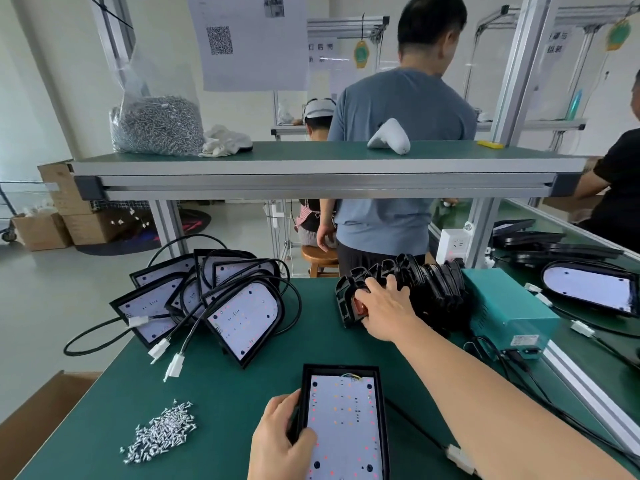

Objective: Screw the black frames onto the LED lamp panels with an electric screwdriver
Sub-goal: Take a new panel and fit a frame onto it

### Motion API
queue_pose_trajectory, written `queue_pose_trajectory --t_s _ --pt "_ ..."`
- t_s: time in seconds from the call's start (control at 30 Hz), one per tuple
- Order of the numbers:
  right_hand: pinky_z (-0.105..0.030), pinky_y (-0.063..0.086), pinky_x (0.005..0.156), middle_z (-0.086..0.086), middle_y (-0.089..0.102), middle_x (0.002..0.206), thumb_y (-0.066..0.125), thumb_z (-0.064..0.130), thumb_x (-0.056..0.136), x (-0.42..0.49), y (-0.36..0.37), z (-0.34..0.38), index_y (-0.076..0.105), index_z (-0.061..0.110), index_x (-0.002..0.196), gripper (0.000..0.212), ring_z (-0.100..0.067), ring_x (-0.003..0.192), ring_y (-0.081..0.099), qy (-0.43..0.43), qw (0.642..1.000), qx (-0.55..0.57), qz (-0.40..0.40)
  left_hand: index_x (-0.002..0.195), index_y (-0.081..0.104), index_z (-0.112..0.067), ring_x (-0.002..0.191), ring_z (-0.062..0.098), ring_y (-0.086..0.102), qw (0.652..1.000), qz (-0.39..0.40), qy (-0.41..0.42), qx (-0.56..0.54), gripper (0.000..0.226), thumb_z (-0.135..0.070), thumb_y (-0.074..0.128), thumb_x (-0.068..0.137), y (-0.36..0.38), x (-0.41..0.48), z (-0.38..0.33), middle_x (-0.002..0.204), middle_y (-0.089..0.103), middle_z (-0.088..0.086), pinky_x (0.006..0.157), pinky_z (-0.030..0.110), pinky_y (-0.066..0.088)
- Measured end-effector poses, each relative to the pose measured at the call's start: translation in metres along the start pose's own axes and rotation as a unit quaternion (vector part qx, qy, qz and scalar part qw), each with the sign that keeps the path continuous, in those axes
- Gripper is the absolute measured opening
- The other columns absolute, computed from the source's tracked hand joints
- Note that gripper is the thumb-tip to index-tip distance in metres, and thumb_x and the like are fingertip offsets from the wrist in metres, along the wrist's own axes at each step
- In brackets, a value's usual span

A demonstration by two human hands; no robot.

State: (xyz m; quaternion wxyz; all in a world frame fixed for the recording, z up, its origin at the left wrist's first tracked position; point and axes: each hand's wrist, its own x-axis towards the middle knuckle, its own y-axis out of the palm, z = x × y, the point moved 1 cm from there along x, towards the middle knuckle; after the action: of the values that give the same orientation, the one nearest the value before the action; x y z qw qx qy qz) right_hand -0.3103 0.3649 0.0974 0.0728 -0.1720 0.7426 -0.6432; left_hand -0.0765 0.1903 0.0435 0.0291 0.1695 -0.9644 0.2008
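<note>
A rectangular LED lamp panel (346,420) in a black housing lies at the near edge of the green table. My left hand (280,441) holds its left edge, thumb on the white board. My right hand (384,308) reaches to the far right, fingers closed around the front piece of a row of black frames (433,289) standing on edge. A pile of small silver screws (162,431) lies at the near left. No electric screwdriver is in view.
Several lamp panels with black cables and white plugs (221,306) are heaped at the far left. A teal power box (509,313) stands right of the frames. An overhead shelf (311,168) carries a bag of screws (156,124). People stand beyond the bench.
</note>
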Motion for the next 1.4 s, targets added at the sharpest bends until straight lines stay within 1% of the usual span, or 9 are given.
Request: queue_pose_trajectory --t_s 0.17,0.67,0.83,0.97,1.17,1.23,1.3,1.33,1.4 --pt "-0.049 0.040 0.090 -0.005 0.034 0.150 0.053 0.034 0.098 -0.020 0.003 -0.005 0.042 0.029 0.139 0.043 -0.039 0.128 0.029 -0.026 0.999 0.009 -0.029 0.105 0.062 -0.039 0.078 -0.001 0.060 1.000 0.003 0.010 0.004 0.053 0.007 0.064 0.079 -0.001 -0.002 -0.007 0.104 0.063 -0.010 0.064 0.009 0.043" --pt "-0.047 0.041 0.091 -0.002 0.040 0.146 0.053 0.041 0.098 -0.051 -0.004 -0.003 0.045 0.028 0.135 0.039 -0.034 0.118 0.040 -0.026 0.995 0.086 -0.051 0.121 0.069 -0.017 0.078 0.002 0.061 1.000 0.007 0.005 0.012 0.047 0.007 0.064 0.081 -0.001 -0.001 -0.005 0.106 0.062 -0.011 0.066 0.010 0.043" --pt "-0.051 0.034 0.103 0.001 0.048 0.143 0.055 0.040 0.100 -0.048 -0.005 0.002 0.053 0.027 0.130 0.033 -0.030 0.129 0.042 -0.027 0.994 0.074 -0.076 0.121 0.070 -0.021 0.089 -0.002 0.063 1.000 0.007 -0.006 -0.003 0.047 0.005 0.062 0.082 0.000 -0.002 -0.005 0.108 0.063 -0.012 0.072 0.011 0.045" --pt "-0.045 0.026 0.108 0.002 0.059 0.130 0.058 0.031 0.100 -0.046 -0.005 0.005 0.064 0.027 0.119 0.021 -0.025 0.126 0.049 -0.056 0.985 0.085 -0.143 0.122 0.070 -0.023 0.092 -0.006 0.061 1.000 0.005 -0.007 -0.004 0.045 0.000 0.063 0.084 0.000 -0.002 -0.005 0.109 0.063 -0.015 0.073 0.008 0.044" --pt "-0.045 0.040 0.106 -0.006 0.067 0.126 0.066 0.019 0.098 -0.051 -0.036 0.005 0.074 0.011 0.112 0.018 -0.026 0.119 0.060 -0.087 0.938 0.222 -0.252 0.119 0.072 -0.022 0.092 -0.012 0.059 1.000 0.000 -0.005 -0.016 0.035 -0.005 0.065 0.089 -0.001 0.001 -0.002 0.109 0.064 -0.016 0.073 0.005 0.044" --pt "-0.037 0.050 0.092 0.000 0.068 0.110 0.062 0.018 0.101 -0.059 -0.055 0.006 0.069 0.008 0.113 0.017 -0.017 0.100 0.063 -0.099 0.909 0.308 -0.262 0.115 0.074 -0.020 0.094 -0.013 0.059 1.000 -0.011 -0.002 -0.024 0.026 -0.010 0.064 0.094 -0.001 0.001 0.000 0.107 0.065 -0.015 0.075 0.004 0.042" --pt "-0.024 0.049 0.072 0.010 0.066 0.096 0.056 0.019 0.104 -0.069 -0.075 0.005 0.062 0.013 0.122 0.020 -0.007 0.080 0.061 -0.091 0.873 0.409 -0.249 0.110 0.075 -0.020 0.095 -0.016 0.057 0.999 -0.021 0.003 -0.028 0.019 -0.014 0.062 0.098 0.000 0.002 0.001 0.106 0.065 -0.014 0.076 0.001 0.039" --pt "-0.022 0.050 0.071 0.012 0.068 0.097 0.055 0.019 0.104 -0.074 -0.084 0.004 0.058 0.015 0.126 0.023 -0.007 0.082 0.064 -0.085 0.856 0.454 -0.233 0.105 0.076 -0.023 0.095 -0.017 0.056 0.999 -0.024 0.004 -0.027 0.019 -0.015 0.060 0.099 0.000 0.002 0.001 0.105 0.065 -0.015 0.076 -0.001 0.038" --pt "-0.022 0.052 0.086 0.011 0.072 0.104 0.055 0.018 0.104 -0.083 -0.095 0.000 0.060 0.020 0.123 0.020 -0.005 0.097 0.067 -0.071 0.826 0.526 -0.189 0.103 0.076 -0.024 0.097 -0.017 0.056 0.999 -0.029 0.001 -0.030 0.021 -0.016 0.057 0.101 0.001 0.001 0.001 0.106 0.065 -0.016 0.077 -0.002 0.037"
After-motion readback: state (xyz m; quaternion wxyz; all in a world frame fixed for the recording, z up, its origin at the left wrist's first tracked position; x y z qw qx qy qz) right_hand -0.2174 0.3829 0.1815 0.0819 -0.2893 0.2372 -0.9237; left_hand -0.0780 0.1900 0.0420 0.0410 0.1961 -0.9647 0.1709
